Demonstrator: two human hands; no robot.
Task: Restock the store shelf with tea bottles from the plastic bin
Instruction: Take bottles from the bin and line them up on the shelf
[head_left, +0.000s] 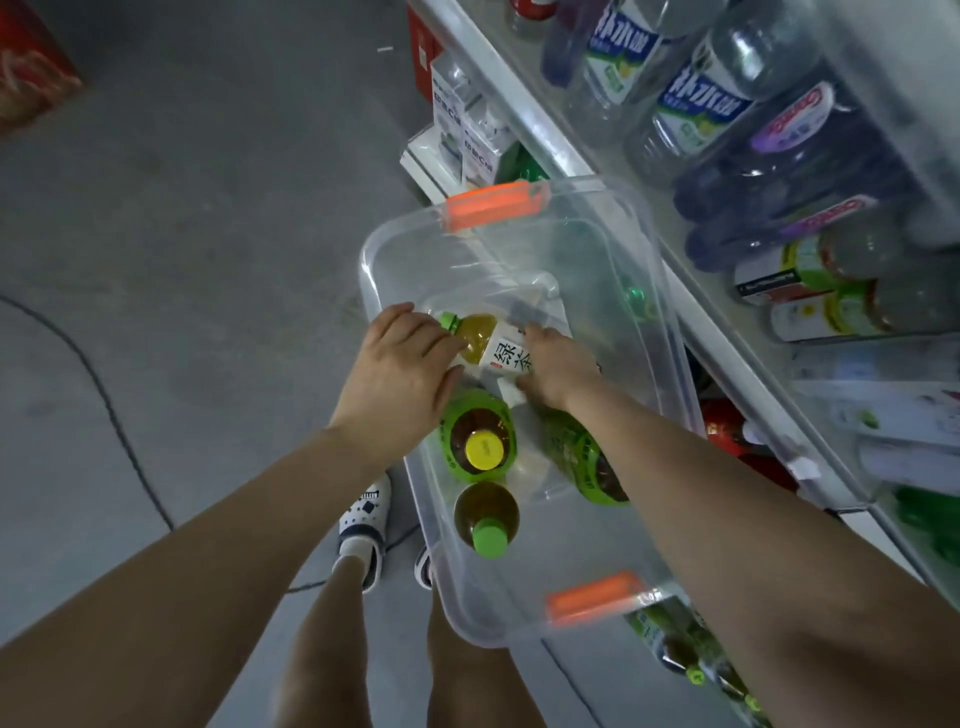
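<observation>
A clear plastic bin (395, 244) with orange handles stands on the floor beside the shelf. Inside it lies a green-capped tea bottle with a white label (491, 345). My left hand (402, 371) grips its neck end and my right hand (558, 361) holds its lower end. Nearer to me stand a yellow-capped tea bottle (480, 434) and a green-capped one (488, 517). A green-labelled bottle (582, 457) lies under my right forearm.
The white store shelf (727, 343) runs along the right, holding water and drink bottles (696, 98). Lower shelves hold more green bottles (675, 644). Boxes (457, 130) stand past the bin. A cable (104, 395) crosses the grey floor; my feet are left of the bin.
</observation>
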